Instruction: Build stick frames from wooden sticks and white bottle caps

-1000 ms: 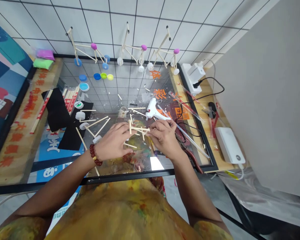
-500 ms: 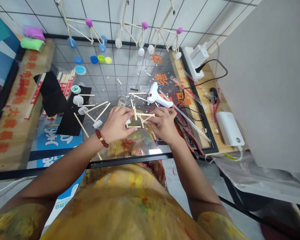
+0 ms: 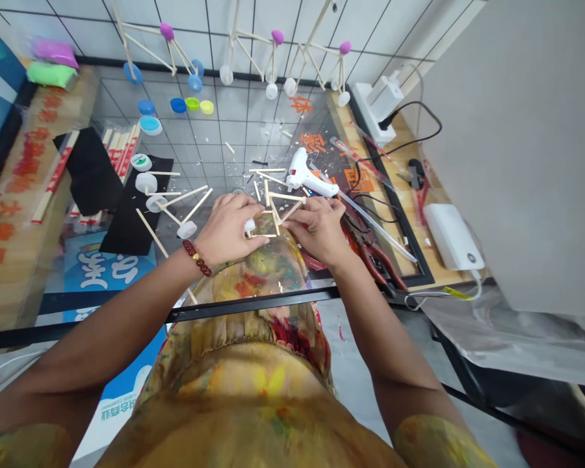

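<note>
Near the table's front edge, my right hand is closed, pinching the right corner of a small frame of joined wooden sticks. Opposite it, my left hand curls thumb and fingers around a white bottle cap, with a thin stick reaching right from it toward the frame. Whether the cap's stick touches the frame I cannot tell. A white hot glue gun lies just behind my right hand. To the left of my left hand are stick pieces with white cap wheels.
Finished-looking stick models with purple balls stand along the back. Black sheets and wrapped chopsticks lie left. Red-handled pliers and clear glue sticks lie right, near a power strip. Coloured caps sit behind.
The stick frame has turned and opened out in my right hand, showing its triangle more plainly. My left hand stays around the white cap. The whole view has shifted slightly.
</note>
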A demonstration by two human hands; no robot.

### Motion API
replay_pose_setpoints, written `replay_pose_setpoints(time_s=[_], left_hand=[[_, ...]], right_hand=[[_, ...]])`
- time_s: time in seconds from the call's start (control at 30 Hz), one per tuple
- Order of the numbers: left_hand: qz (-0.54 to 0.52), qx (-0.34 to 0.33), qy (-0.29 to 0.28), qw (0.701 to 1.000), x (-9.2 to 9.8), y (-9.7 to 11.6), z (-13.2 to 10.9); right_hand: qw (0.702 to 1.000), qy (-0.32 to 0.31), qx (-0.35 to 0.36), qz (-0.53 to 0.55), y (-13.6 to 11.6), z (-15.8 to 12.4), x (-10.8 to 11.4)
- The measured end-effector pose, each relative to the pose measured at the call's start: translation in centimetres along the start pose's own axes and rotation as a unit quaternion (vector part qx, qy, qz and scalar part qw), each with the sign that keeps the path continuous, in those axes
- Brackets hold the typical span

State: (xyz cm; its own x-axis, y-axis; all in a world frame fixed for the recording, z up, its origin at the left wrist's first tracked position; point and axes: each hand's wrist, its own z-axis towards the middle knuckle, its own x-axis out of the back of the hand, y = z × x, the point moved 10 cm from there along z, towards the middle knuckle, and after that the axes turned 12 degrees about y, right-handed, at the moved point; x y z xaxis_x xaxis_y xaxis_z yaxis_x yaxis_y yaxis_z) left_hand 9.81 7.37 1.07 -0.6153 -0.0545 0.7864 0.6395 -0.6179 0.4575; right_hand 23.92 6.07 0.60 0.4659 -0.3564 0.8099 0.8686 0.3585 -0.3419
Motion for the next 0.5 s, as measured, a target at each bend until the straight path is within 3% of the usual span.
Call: replay_pose_setpoints(time_s=[0.5], left_hand=[[-0.001,-0.002,-0.004,1.0,-0.18,0.18,-0.07]], right_hand=[[0.999,-0.02,0.008,0.04,-0.29,0.11,-0.15]])
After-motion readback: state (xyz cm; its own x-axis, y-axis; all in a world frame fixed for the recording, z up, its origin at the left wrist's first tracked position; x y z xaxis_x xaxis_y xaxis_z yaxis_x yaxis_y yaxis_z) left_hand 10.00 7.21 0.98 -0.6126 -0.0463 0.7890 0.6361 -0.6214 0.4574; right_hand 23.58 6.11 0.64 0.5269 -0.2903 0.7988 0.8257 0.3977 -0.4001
